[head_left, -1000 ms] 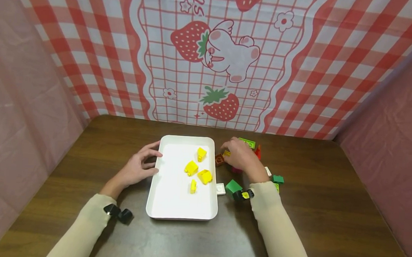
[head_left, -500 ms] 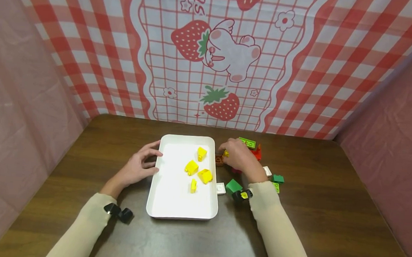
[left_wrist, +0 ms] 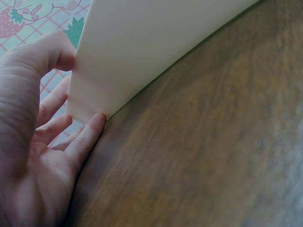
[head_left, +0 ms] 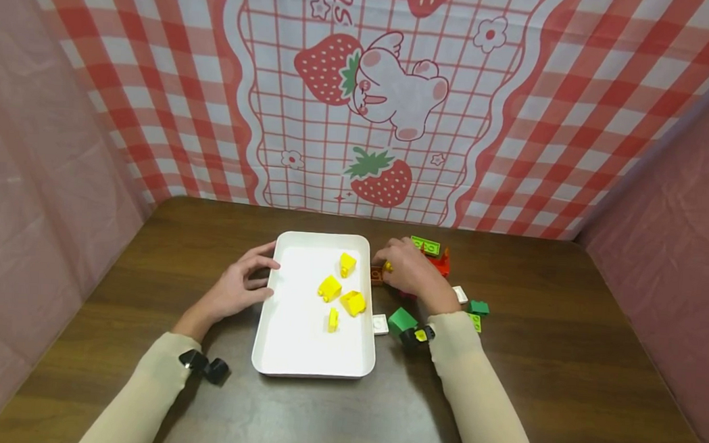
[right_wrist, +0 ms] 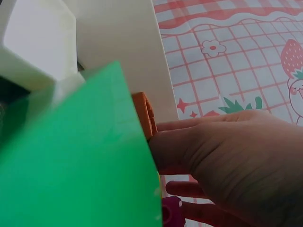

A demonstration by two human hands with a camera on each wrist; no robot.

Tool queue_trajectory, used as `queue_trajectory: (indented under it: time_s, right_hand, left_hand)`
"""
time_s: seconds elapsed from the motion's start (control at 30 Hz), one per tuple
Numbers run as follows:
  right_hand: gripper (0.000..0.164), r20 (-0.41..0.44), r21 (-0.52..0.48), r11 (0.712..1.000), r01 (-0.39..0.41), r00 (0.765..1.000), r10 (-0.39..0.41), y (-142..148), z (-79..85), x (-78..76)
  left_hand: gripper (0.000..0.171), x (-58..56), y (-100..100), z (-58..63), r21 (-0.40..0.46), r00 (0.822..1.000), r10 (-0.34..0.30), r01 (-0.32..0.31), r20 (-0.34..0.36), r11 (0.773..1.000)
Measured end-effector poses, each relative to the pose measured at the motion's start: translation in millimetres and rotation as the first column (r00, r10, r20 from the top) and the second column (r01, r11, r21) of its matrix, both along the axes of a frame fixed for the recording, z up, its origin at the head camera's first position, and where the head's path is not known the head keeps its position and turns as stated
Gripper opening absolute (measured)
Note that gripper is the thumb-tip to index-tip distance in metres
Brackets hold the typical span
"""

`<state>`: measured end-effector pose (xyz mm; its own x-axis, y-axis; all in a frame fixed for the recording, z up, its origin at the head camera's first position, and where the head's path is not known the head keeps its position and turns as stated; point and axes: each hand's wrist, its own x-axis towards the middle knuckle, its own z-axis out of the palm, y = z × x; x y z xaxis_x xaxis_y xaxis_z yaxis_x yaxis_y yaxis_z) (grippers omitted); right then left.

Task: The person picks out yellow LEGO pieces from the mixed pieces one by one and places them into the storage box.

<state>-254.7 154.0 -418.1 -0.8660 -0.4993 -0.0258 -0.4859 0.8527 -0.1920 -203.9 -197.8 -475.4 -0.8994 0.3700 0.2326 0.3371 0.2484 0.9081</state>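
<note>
My left hand rests against the left wall of a white tray, fingers spread. In the left wrist view its fingertips touch the tray's outer side. Several yellow toy bricks lie inside the tray. Just right of the tray, my right hand bends its fingers around a small yellow brick, mostly hidden by the hand. A brown brick lies by its fingertips, against the tray. In the right wrist view a green brick blocks much of the grip; the fingers reach past it to the brown brick.
Near the right hand lie a red piece, a lime brick, white bricks, a large green brick, a small dark green brick and a magenta brick. A checked cloth hangs behind the wooden table.
My right hand has shifted slightly left toward the tray, and the yellow brick at its fingers has moved with it. The brown brick has turned a little. The left hand and tray stay put.
</note>
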Motion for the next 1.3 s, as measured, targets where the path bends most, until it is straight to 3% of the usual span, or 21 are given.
queue_trajectory:
  time_s: [0.17,0.73,1.3]
  right_hand:
    - [0.030,0.012,-0.001,1.000,-0.012,1.000,0.012,1.8,-3.0,-1.9]
    - [0.033,0.096,0.044,0.998,0.052,0.994,-0.056,4.5,0.1,0.1]
    - [0.026,0.173,0.090,0.994,0.056,0.982,-0.071,5.3,2.0,-3.9]
  left_hand:
    - [0.043,0.2,0.2,0.5,-0.004,1.000,0.002,-0.002,0.000,1.000]
    - [0.042,1.3,0.2,0.8,-0.019,1.000,0.009,-0.009,0.005,1.000]
    - [0.042,0.8,0.1,0.3,0.000,1.000,-0.001,0.001,0.006,1.000]
